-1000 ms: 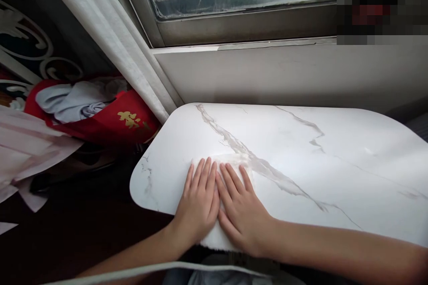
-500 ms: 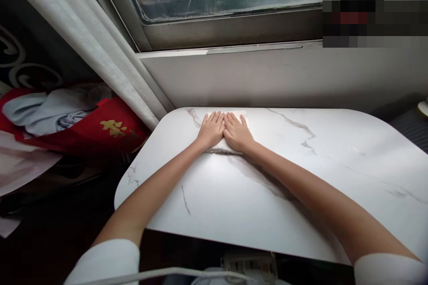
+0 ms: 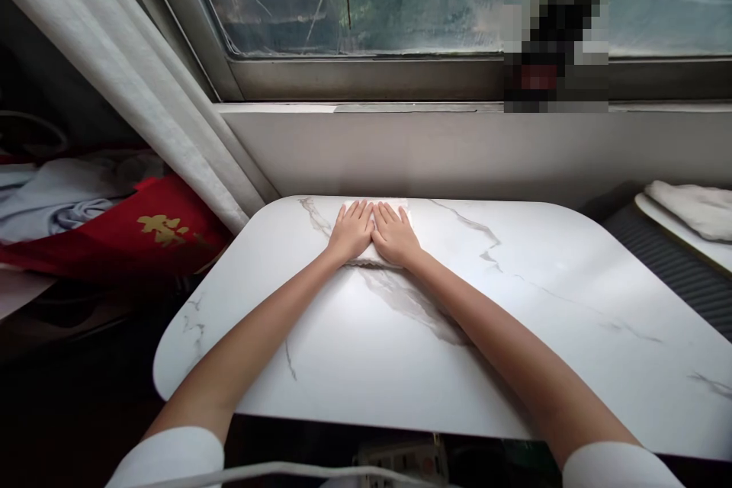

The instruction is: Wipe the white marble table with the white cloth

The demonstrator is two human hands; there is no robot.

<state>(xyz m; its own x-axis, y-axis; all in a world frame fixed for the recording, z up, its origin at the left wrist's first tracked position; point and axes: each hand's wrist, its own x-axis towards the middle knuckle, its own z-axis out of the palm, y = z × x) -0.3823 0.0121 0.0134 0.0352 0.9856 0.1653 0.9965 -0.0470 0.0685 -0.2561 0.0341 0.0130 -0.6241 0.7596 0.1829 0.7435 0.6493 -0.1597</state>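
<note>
A pale folded cloth [image 3: 374, 255] lies on the white marbled table [image 3: 320, 358] near its far edge. My left hand [image 3: 351, 230] rests flat on the cloth's left part, its fingers stretched toward the wall. Beside it, my right hand [image 3: 393, 233] is spread flat on the right part. The two hands touch near the thumbs and cover much of the cloth. A strip of it shows below them and a corner beyond the right fingertips.
Behind the table are a wall and a window [image 3: 354, 0]. A curtain [image 3: 126, 76] and a red bag [image 3: 165, 221] with clothes stand at left. At right, a folded white cloth [image 3: 695, 206] lies on a board over a dark ribbed surface.
The view has turned to the right, bringing the folded white cloth at right further into sight. Both hands stay flat on the pale cloth, with little visible movement over the table.
</note>
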